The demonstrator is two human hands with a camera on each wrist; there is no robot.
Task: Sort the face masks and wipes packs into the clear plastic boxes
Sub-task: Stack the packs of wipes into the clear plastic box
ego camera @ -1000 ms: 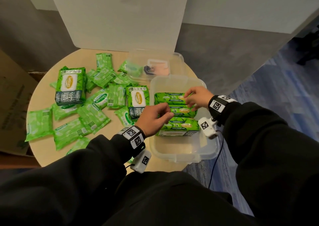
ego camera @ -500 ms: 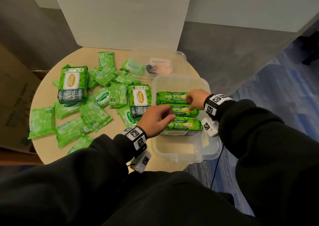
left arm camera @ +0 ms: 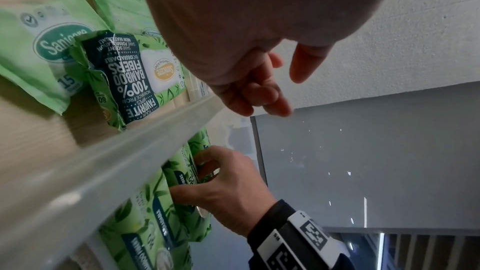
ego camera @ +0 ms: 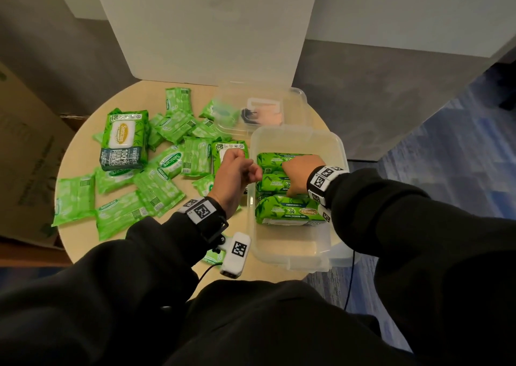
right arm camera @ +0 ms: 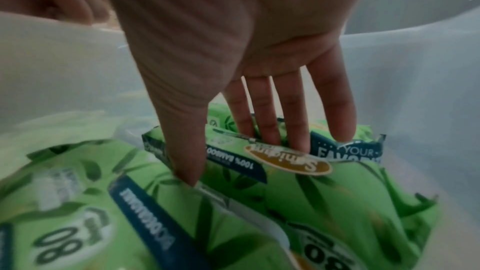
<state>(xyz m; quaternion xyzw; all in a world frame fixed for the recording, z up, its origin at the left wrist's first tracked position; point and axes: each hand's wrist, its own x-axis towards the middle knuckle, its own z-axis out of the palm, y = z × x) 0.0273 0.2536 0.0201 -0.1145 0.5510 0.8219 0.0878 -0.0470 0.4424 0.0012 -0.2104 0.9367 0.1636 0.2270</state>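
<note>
A clear plastic box (ego camera: 333,149) stands at the table's right edge with three large green wipes packs on edge inside it. My right hand (ego camera: 296,174) is down in the box. Its thumb and fingers (right arm camera: 267,122) pinch the middle pack (right arm camera: 298,171) from both sides, the fingers wedged between it and the far pack (ego camera: 269,159). The near pack (ego camera: 287,209) lies free. My left hand (ego camera: 247,170) hovers over the box's left rim (left arm camera: 130,151), fingers loosely curled, holding nothing. Another large pack (ego camera: 227,149) lies on the table just beyond it.
Several small green packs (ego camera: 156,189) and one more large pack (ego camera: 124,139) are strewn over the round wooden table (ego camera: 81,153). A second clear box (ego camera: 296,100) sits behind the first. A white board (ego camera: 206,24) stands at the back, a cardboard box (ego camera: 25,156) at the left.
My left hand has left the packs in the box and drawn back left, over the rim. My right hand has pushed its fingers deeper around the middle pack.
</note>
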